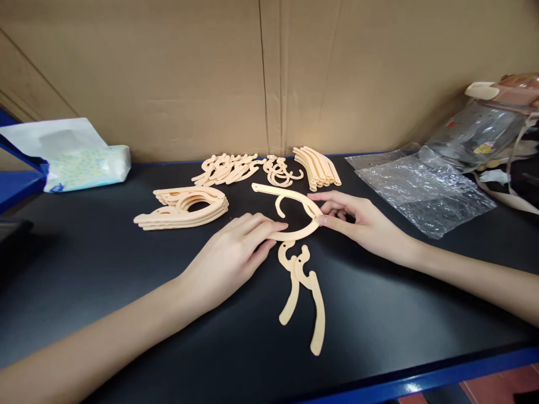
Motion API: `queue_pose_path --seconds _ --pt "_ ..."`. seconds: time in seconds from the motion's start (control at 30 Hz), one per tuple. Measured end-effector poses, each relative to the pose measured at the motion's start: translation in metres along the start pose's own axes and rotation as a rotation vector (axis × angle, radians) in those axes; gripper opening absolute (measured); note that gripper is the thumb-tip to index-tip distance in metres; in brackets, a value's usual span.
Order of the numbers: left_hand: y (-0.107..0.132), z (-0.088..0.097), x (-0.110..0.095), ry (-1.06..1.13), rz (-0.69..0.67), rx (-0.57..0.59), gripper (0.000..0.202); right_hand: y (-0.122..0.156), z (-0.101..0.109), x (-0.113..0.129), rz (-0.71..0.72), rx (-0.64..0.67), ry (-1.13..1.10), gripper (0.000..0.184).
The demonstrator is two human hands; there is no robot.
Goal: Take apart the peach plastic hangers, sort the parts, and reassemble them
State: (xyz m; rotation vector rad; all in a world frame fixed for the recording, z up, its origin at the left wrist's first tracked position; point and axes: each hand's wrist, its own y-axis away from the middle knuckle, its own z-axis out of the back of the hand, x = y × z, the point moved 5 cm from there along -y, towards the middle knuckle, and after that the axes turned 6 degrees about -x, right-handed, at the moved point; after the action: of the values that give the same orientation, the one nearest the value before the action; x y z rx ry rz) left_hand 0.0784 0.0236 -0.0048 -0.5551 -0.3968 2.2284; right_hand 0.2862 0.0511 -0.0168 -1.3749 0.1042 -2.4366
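Observation:
My left hand (236, 255) and my right hand (357, 221) both pinch a curved peach plastic hanger part (295, 202) lying on the black table (126, 314). The left fingers grip its near end, the right fingers its right bend. Two slim peach arm pieces (303, 292) lie joined just in front of it, touching its near end. Behind, a stack of hanger bodies (185, 207) sits at the left. Piles of small hooked pieces (229, 168), hooks (280, 171) and curved strips (318, 168) lie along the back.
A cardboard wall (261, 73) closes the back. A tissue pack (84, 165) lies at the far left by a blue shelf edge (17, 185). Crumpled clear plastic bags (421, 188) and a clear bottle (484, 126) occupy the right. The table's blue front rim (421, 381) runs bottom right.

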Motion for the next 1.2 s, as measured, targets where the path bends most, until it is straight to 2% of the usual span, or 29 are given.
queue_pose_path --seconds 0.1,0.27,0.43,0.5,0.6,0.73,0.87,0.93,1.03,1.2 --pt "0.000 0.001 0.003 0.021 0.022 -0.009 0.024 0.001 0.001 0.001 0.023 -0.003 0.076 0.036" --pt "0.001 0.001 0.001 0.031 -0.022 -0.032 0.027 0.004 0.000 0.006 0.110 0.009 0.192 0.034" --pt "0.002 0.004 -0.015 -0.079 -0.190 -0.055 0.025 0.004 0.001 0.006 0.255 -0.002 0.366 0.032" --pt "0.004 0.005 -0.021 -0.129 -0.259 -0.023 0.021 0.004 0.001 0.004 0.276 0.006 0.416 0.025" --pt "0.007 0.006 -0.024 -0.129 -0.288 0.010 0.022 0.004 0.001 0.003 0.266 0.025 0.445 0.019" --pt "0.010 0.010 -0.022 -0.103 -0.217 0.011 0.022 0.005 0.001 0.004 0.279 0.022 0.491 0.017" --pt "0.012 0.012 -0.021 -0.110 -0.072 0.029 0.012 0.006 0.005 0.004 0.298 -0.040 0.562 0.020" --pt "0.013 0.012 -0.022 -0.115 -0.021 0.031 0.019 0.006 0.008 0.005 0.310 -0.088 0.581 0.023" --pt "0.015 0.012 -0.025 -0.078 0.011 0.045 0.032 0.007 0.010 0.010 0.362 -0.126 0.576 0.025" --pt "0.017 0.012 -0.025 -0.100 -0.002 0.069 0.026 0.013 0.003 0.020 0.531 -0.048 0.544 0.014"
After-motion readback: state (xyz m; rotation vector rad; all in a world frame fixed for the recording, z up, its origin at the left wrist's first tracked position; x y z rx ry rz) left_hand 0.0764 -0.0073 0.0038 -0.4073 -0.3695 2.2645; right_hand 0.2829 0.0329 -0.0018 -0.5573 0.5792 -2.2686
